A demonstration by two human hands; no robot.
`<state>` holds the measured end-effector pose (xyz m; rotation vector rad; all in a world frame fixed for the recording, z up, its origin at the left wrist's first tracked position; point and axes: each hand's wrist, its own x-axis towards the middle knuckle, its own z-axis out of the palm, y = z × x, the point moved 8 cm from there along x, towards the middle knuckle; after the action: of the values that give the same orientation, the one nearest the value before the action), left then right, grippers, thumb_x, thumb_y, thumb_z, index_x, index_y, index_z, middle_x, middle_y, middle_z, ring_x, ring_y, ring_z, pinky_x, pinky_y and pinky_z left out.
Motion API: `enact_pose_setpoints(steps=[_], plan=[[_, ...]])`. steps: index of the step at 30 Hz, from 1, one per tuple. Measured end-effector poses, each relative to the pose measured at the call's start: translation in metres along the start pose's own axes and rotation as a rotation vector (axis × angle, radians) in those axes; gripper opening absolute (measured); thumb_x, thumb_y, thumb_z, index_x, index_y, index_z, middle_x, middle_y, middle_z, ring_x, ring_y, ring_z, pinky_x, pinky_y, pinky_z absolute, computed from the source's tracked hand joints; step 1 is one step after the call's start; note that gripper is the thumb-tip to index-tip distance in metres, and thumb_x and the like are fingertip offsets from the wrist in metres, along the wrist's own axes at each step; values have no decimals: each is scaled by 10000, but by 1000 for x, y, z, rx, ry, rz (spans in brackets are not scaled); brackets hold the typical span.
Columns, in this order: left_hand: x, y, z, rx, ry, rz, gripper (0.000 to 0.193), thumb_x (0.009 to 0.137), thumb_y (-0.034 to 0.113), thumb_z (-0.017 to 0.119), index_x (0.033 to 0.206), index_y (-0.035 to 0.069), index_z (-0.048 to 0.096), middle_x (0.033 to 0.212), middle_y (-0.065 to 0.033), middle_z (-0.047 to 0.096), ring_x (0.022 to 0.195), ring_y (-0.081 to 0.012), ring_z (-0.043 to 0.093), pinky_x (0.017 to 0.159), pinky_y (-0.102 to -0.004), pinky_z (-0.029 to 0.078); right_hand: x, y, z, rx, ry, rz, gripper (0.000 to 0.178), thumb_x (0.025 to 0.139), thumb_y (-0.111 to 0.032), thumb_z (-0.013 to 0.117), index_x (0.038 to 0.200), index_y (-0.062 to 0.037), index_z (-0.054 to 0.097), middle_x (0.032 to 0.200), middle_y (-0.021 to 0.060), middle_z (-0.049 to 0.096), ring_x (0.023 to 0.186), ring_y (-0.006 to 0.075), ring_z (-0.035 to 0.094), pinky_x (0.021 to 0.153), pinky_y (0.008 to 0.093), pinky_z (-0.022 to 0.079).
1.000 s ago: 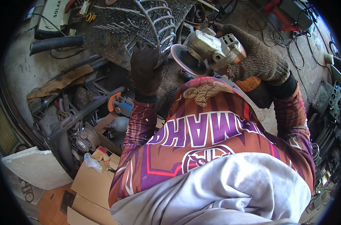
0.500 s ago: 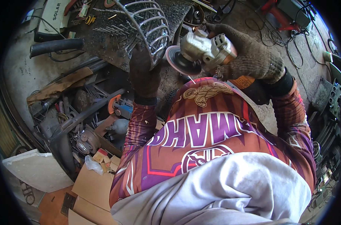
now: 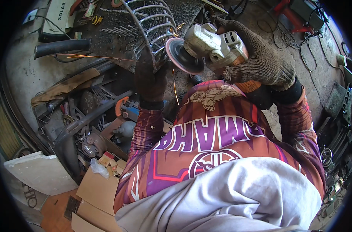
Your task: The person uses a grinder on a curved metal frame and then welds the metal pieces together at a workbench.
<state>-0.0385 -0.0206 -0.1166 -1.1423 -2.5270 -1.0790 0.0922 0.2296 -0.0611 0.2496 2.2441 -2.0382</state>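
— What is the right hand [image 3: 261,63] doing?

— It wears a brown knit glove and is wrapped tight around a grinder [image 3: 212,42]. The grinder's round disc [image 3: 181,56] touches a curved wire rack [image 3: 150,27], and sparks fly off to the left.

— And the left hand [image 3: 150,79]?

— It has a dark glove on and is closed on the bottom edge of the wire rack, holding it on the work table [image 3: 106,38].

— Any boxes?

— Flat cardboard boxes [image 3: 94,193] lie down on the floor. I cannot tell if anything is inside.
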Motion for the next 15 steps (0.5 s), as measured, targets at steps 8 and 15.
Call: enact_pose_setpoints(steps=[8,15], plan=[[13,8,-8,-128,81,-120,394,847,319,806,1141,77,707,1030,-125,719,954,-322,700,813,-406,549,-4,-3,1,-218,9,-49,1004,622,-225,966,1454,-30,438,1434,128,525,1352,232,479,1136,392,385],[24,24,-26,-176,66,-164,214,852,190,811,984,49,719,894,-91,735,821,-219,713,724,-352,552,-6,-22,-3,-120,133,-135,929,649,-170,953,1420,-26,456,1416,148,546,1316,240,524,1110,399,418]])
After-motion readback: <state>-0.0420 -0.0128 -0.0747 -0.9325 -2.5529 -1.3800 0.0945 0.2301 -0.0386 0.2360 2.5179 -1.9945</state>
